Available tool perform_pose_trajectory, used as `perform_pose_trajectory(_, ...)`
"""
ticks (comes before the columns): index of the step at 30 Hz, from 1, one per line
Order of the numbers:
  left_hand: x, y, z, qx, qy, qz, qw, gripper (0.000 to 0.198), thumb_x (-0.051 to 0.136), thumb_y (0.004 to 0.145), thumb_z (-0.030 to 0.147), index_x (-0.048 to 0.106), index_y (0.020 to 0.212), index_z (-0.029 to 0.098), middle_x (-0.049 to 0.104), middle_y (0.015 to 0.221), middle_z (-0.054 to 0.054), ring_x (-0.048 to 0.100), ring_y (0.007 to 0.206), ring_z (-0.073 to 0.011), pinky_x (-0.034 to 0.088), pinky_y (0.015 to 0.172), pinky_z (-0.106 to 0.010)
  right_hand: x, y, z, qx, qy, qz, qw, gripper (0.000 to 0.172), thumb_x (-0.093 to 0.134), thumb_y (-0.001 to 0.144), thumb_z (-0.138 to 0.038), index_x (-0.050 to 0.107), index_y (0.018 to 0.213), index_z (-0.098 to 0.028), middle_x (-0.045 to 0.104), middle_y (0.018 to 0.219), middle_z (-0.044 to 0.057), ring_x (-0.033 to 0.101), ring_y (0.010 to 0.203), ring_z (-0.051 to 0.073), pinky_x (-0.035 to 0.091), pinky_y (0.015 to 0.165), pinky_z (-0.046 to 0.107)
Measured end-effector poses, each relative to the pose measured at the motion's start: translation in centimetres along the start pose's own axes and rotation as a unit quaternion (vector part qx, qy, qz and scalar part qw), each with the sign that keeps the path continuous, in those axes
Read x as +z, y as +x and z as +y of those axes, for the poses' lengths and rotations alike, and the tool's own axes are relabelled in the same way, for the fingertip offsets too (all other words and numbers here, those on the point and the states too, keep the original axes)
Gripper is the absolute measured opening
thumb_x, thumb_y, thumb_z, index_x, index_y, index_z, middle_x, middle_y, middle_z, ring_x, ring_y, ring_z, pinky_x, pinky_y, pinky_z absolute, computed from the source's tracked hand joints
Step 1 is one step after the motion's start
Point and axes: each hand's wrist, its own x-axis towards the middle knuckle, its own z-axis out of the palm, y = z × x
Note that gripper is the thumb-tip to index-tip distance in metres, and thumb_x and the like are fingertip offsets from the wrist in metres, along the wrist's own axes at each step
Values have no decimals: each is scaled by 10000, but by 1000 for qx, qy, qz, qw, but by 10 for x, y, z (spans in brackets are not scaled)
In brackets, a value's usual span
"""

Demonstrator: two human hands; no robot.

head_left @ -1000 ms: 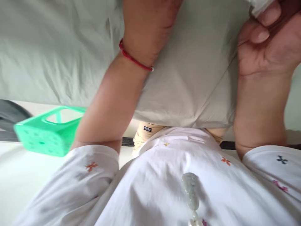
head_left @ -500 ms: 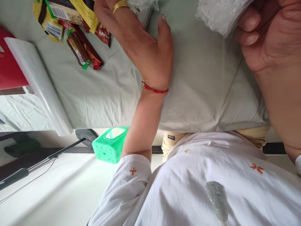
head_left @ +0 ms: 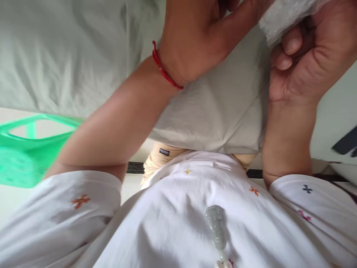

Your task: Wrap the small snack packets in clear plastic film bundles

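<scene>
My right hand [head_left: 306, 56] is at the upper right, its fingers curled shut on a crinkled clear plastic bag [head_left: 284, 16] that runs out of the top of the view. My left hand [head_left: 200, 37], with a red string bracelet [head_left: 164, 70] on the wrist, is raised at the top centre. Its thumb stretches right and meets the edge of the bag. The other left fingers are cut off by the frame. Both hands hover over a table covered in pale green cloth [head_left: 69, 56].
A green perforated plastic basket [head_left: 22, 156] hangs blurred below the table edge at the left. My white shirt with small cross prints [head_left: 167, 223] fills the bottom, with a pale jade pendant [head_left: 216, 227] on it. A dark object [head_left: 346, 141] shows at the right.
The view has dropped, so the snack packets and red item on the cloth are out of sight. My left hand has swung right, from the cloth to the bag in my right hand.
</scene>
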Motion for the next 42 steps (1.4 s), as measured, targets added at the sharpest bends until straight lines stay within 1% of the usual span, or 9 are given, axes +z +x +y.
perform_pose_trajectory(4,-1,-8,0,89,5,87,992,996,-164,873,571,518,1317,-4,556,1203,-53,676,1093,-304,338,634,-188,6,-11,-6,-71,-110,-12,991,359,467,993,-79,657,775,-291,528,657,-85,442,453,24,283,364,164)
perform_pose_trajectory(7,-1,-16,2,179,98,191,960,903,187,902,693,466,1403,-4,513,1114,-11,653,1165,-323,344,669,-218,11,-16,-3,-109,-142,-33,983,314,486,996,-93,575,751,-269,431,632,-71,377,445,37,292,382,166)
perform_pose_trajectory(10,-2,-15,3,213,192,211,934,882,431,863,736,497,1323,-14,454,1171,1,677,1159,-285,419,801,-307,13,-15,8,-196,-117,-70,971,251,587,944,-104,529,744,-243,396,628,-77,323,416,28,264,373,180)
perform_pose_trajectory(14,-7,-3,-2,218,252,227,915,587,499,960,556,553,1091,-14,481,935,37,704,1061,-209,444,930,-404,11,-13,18,-233,-163,-53,957,365,792,893,-396,512,728,-229,477,628,-87,383,396,27,243,349,183)
perform_pose_trajectory(18,-8,3,-10,301,149,265,904,220,614,981,319,576,894,121,453,795,38,602,743,-89,455,758,-259,2,-14,18,-202,-176,-27,963,382,797,844,-555,624,829,-215,581,693,-68,433,431,34,285,383,195)
perform_pose_trajectory(23,-2,4,-25,249,-71,300,918,312,788,879,468,605,858,216,430,698,46,488,603,-92,420,594,-242,-4,-15,23,-118,-105,-26,987,292,839,836,-489,688,887,-244,677,747,-42,442,433,56,303,360,234)
perform_pose_trajectory(31,-13,-1,-25,160,-316,263,897,432,941,693,464,608,925,317,657,990,39,640,995,-174,601,845,-340,-4,-9,20,-8,-75,-57,996,251,843,833,-405,658,826,-236,661,703,-17,470,505,92,335,409,247)
perform_pose_trajectory(35,-19,-7,-18,148,-345,230,898,357,878,756,425,584,901,283,676,1123,28,639,1153,-208,619,918,-387,-3,-14,17,-2,-132,-76,988,212,772,874,-338,626,775,-220,594,644,-26,459,520,94,339,458,251)
perform_pose_trajectory(42,-15,-6,-14,135,-306,249,909,487,687,841,715,669,937,238,696,1119,-56,683,1118,-243,627,904,-386,-2,-21,11,-75,-247,-95,961,128,670,863,-267,588,782,-213,547,639,-42,460,572,106,346,556,263)
